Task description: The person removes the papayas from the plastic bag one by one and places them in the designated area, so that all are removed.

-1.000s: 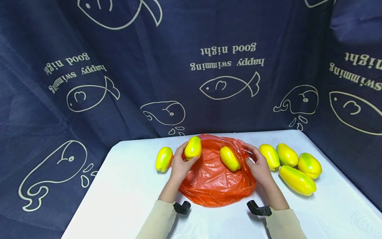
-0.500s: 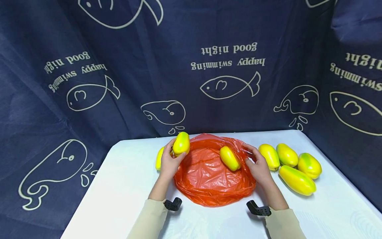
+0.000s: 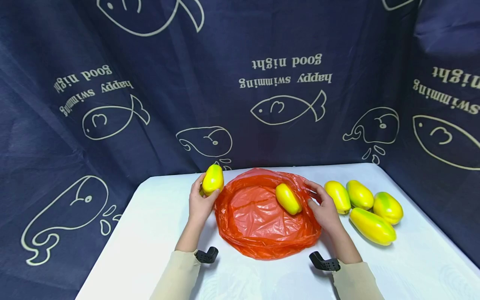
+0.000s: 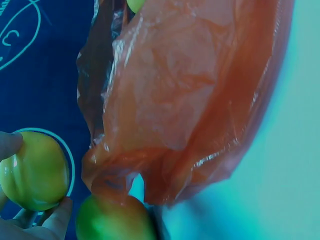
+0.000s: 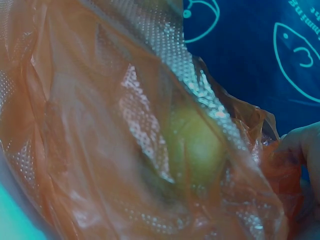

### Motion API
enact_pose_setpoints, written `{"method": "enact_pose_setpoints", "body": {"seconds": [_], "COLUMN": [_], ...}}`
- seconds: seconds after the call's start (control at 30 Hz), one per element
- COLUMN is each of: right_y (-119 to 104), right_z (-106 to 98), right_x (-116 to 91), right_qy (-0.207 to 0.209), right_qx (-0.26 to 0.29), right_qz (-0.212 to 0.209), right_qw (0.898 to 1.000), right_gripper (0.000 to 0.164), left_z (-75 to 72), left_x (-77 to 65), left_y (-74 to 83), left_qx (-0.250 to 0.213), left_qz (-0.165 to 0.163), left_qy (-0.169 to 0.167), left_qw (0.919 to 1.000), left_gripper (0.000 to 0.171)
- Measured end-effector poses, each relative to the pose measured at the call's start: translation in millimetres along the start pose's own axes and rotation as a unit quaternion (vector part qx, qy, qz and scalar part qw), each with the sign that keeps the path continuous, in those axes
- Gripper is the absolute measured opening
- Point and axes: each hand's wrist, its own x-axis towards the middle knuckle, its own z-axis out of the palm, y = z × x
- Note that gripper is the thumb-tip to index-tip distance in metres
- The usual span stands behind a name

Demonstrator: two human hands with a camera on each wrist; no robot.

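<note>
My left hand (image 3: 199,204) grips a yellow-green papaya (image 3: 213,180) just left of the red plastic bag (image 3: 258,246), with its fingers and thumb round the fruit. In the left wrist view the held papaya (image 4: 35,171) shows at the lower left. Another papaya (image 4: 112,220) lies beside the bag's edge there, mostly hidden behind my left hand in the head view. The bag sits with its mouth spread wide, and one papaya (image 3: 288,199) rests inside at the right. My right hand (image 3: 325,208) holds the bag's right rim, the film (image 5: 282,165) pinched between fingers and thumb.
Several papayas (image 3: 372,226) lie grouped on the white table (image 3: 123,250) to the right of my right hand. A dark blue curtain (image 3: 210,83) with fish drawings hangs behind the table's far edge.
My left hand has carried its papaya leftward, from over the bag's left side to outside its rim, now covering the papaya lying there. My right hand stays at the bag's rim.
</note>
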Motion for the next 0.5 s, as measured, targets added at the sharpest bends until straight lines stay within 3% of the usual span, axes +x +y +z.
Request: {"method": "enact_pose_setpoints", "body": {"seconds": [0.5], "right_y": [-3.8], "right_z": [-1.1], "right_x": [-1.7], "right_qy": [0.006], "right_qx": [0.004], "right_qz": [0.014], "right_qw": [1.0], "right_gripper": [0.061], "left_z": [-27.6], "left_x": [6.9], "left_y": [-12.1], "left_qx": [0.013], "left_qz": [-0.026], "left_qy": [0.053], "left_qw": [0.9982], "left_gripper": [0.07]}}
